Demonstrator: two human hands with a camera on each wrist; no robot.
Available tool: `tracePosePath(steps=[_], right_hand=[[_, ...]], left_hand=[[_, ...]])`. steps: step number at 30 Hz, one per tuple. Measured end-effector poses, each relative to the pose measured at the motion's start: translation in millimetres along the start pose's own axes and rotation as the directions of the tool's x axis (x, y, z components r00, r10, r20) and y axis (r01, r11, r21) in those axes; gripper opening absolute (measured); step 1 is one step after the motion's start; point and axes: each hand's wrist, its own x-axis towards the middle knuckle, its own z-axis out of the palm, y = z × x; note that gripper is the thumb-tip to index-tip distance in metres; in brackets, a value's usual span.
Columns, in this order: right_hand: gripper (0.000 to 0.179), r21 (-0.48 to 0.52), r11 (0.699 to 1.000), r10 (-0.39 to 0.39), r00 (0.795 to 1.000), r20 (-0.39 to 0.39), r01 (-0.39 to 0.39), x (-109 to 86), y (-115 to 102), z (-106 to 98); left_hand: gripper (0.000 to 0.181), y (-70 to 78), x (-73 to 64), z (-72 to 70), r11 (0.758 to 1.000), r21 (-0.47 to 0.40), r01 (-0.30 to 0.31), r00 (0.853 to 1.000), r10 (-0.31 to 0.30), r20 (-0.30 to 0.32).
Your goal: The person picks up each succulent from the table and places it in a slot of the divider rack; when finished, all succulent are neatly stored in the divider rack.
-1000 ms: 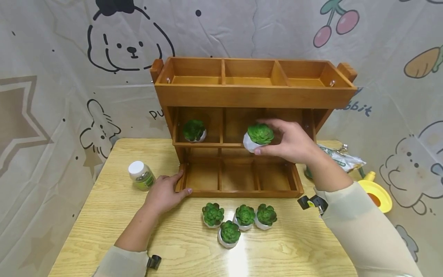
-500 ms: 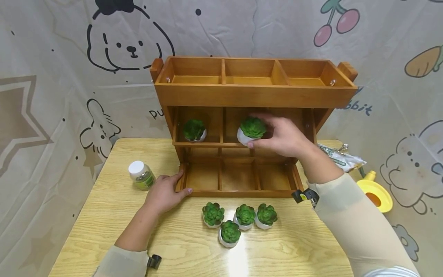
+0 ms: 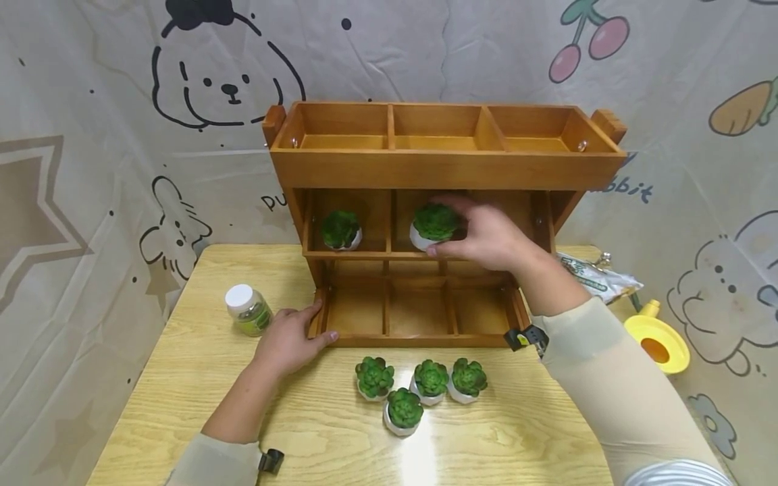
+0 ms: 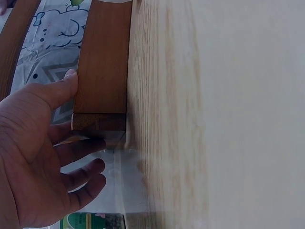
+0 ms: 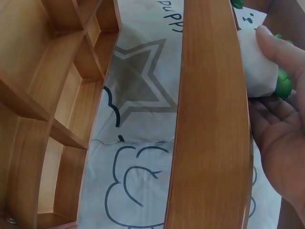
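Observation:
A three-tier wooden rack (image 3: 450, 170) with divided compartments stands on the table. My right hand (image 3: 494, 237) holds a potted succulent (image 3: 435, 223), a green plant in a white faceted pot, at the middle tier's centre compartment. In the right wrist view, the thumb lies against the white pot (image 5: 257, 64); whether its base touches the shelf is hidden. Another potted succulent (image 3: 342, 229) sits in the left compartment of that tier. My left hand (image 3: 290, 339) grips the lower left corner of the rack; in the left wrist view, thumb and fingers straddle the board's end (image 4: 99, 121).
Several potted succulents (image 3: 404, 410) stand on the table (image 3: 510, 425) before the rack. A white-lidded jar (image 3: 249, 310) is left of my left hand. At the right lie a silver-white bag (image 3: 602, 278) and a yellow funnel-like item (image 3: 659, 343).
My right hand has carried the potted succulent leftward and back into the middle tier's centre compartment. My left hand has stayed at the rack's corner.

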Motion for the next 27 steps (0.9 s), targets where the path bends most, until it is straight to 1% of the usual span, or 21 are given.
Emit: tracePosePath(steps=[7, 10, 16, 21, 27], right_hand=[[0.081, -0.028, 0.999, -0.018, 0.999, 0.029, 0.019, 4.0, -4, 3], [0.08, -0.036, 0.999, -0.037, 0.998, 0.045, 0.038, 6.7, -6, 4], [0.076, -0.037, 0.997, -0.06, 0.996, 0.059, 0.063, 9.7, -9, 6], [0.07, -0.047, 0.995, -0.083, 0.993, 0.087, 0.087, 10.2, -10, 7], [0.068, -0.048, 0.996, -0.074, 0.993, 0.09, 0.079, 8.4, -10, 9]], left_hand=[[0.082, 1.0, -0.8, -1.2, 1.0, -0.001, -0.002, 1.0, 0.002, -0.002], [0.082, 1.4, -1.0, -1.8, 1.0, -0.003, 0.0, 1.0, 0.0, -0.003], [0.082, 1.3, -1.2, -1.2, 1.0, -0.005, 0.0, 1.0, 0.0, -0.004], [0.082, 0.7, -2.0, -1.5, 1.0, -0.008, 0.003, 1.0, -0.003, -0.002], [0.082, -0.2, -1.5, -0.5, 1.0, -0.007, 0.0, 1.0, 0.0, -0.003]])
